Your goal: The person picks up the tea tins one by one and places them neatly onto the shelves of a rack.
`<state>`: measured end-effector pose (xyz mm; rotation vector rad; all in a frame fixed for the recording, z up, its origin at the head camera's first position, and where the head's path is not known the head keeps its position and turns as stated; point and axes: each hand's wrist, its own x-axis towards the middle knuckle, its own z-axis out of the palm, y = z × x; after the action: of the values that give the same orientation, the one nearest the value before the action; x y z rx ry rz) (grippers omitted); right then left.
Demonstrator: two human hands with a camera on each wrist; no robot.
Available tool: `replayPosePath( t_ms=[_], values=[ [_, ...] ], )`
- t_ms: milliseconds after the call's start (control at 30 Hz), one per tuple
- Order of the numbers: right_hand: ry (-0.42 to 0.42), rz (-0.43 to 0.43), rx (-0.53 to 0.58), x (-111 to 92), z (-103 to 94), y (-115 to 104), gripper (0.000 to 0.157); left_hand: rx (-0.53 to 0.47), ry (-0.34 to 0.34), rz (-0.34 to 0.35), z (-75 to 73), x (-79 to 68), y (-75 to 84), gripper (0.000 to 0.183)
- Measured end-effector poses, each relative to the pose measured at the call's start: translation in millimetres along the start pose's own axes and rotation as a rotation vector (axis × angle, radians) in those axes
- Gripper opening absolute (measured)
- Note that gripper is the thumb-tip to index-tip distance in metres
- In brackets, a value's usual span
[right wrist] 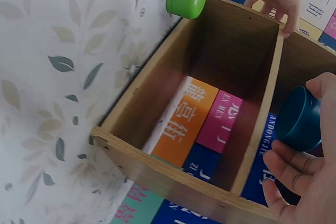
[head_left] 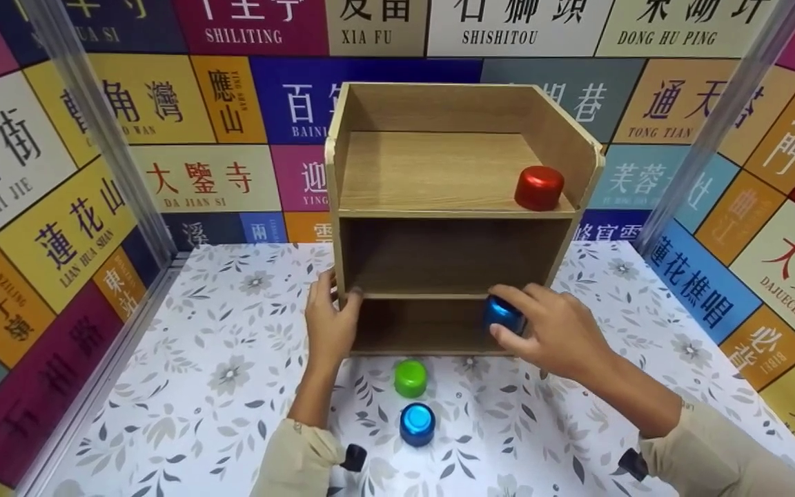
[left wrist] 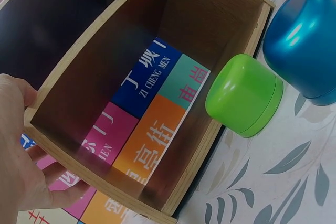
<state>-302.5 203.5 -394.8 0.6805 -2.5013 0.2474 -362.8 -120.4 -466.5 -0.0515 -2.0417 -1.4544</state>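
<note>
My right hand [head_left: 560,331] holds a small dark blue canister [head_left: 501,315] at the front of a wooden shelf unit [head_left: 439,172], near the right end of its middle board. In the right wrist view, fingers and thumb stand around this canister [right wrist: 299,119], by the middle compartment. My left hand [head_left: 330,321] grips the unit's left side panel, thumb at the front edge and fingers outside. On the table before the unit sit a green canister [head_left: 410,378] and, nearer, another blue canister [head_left: 417,423]. A red canister [head_left: 540,188] stands at the right front of the top shelf.
The table [head_left: 232,414] wears a white cloth with a grey leaf and flower print. Panels with colourful place-name signs [head_left: 204,179] enclose it at the back and both sides. Metal posts [head_left: 701,117] rise at the back corners.
</note>
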Motion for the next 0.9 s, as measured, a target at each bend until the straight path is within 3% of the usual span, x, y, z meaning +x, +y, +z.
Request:
replayPosePath(
  t_ms=[900],
  values=[
    [0.134, 0.007, 0.045, 52, -59.0, -22, 0.050, -0.001, 0.015, -0.012, 1.8, 1.1, 2.4, 0.038]
  ],
)
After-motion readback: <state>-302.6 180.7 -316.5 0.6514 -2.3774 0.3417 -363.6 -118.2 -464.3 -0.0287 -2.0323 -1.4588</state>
